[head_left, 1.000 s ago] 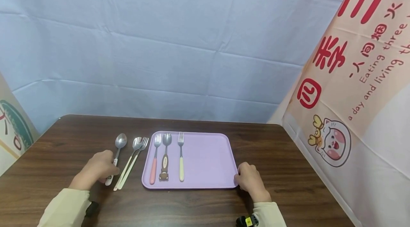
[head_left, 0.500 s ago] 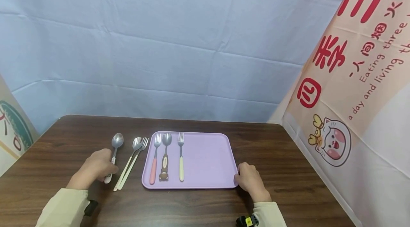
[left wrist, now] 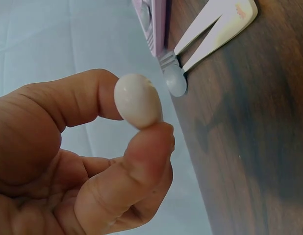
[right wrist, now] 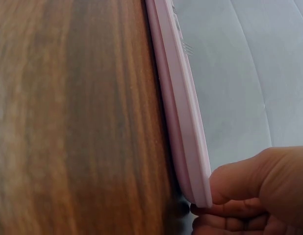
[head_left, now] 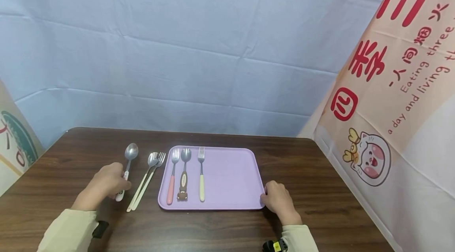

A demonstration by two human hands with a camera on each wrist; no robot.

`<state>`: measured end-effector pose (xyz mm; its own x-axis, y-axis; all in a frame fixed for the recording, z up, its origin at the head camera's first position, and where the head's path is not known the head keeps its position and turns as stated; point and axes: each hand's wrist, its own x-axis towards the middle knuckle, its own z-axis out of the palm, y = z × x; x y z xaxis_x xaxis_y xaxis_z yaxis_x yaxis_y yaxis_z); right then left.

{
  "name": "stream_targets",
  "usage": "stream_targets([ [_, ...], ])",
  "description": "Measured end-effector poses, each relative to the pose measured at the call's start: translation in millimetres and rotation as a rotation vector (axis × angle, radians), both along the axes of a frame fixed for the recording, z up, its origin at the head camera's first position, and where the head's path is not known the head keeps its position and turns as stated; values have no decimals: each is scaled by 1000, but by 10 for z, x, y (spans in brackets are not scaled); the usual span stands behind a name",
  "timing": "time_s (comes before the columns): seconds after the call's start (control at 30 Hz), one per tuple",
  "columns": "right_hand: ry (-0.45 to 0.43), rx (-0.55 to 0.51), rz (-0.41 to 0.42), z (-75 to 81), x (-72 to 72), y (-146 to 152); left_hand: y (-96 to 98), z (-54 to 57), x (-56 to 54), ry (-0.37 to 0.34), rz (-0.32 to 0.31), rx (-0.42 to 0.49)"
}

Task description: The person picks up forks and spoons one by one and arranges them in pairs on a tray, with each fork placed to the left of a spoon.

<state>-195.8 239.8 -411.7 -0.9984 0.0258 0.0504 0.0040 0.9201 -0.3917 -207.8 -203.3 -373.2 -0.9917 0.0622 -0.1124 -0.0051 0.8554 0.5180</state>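
We record the white-handled spoon (head_left: 126, 173) pinched by its handle between thumb and fingers of the left hand (head_left: 106, 185), left of the tray (head_left: 229, 179); from its shadow we judge it clear of the table (head_left: 213, 232). Long axis: bowl toward the table's far edge, handle end toward the near edge, bowl leaning slightly right. From the left hand, the tray's left edge is to the right; a cream-handled spoon (head_left: 143, 181) and cream-handled fork (head_left: 149, 181) lie between. We see the right hand (head_left: 279, 201) pinching the tray's near right corner, well apart from the white-handled spoon.
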Motion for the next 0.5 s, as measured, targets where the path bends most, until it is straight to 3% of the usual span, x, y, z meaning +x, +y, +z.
stream_targets([
  [0.5,10,10,-9,-16,-4,16,-27,61,2,-3,3,4],
])
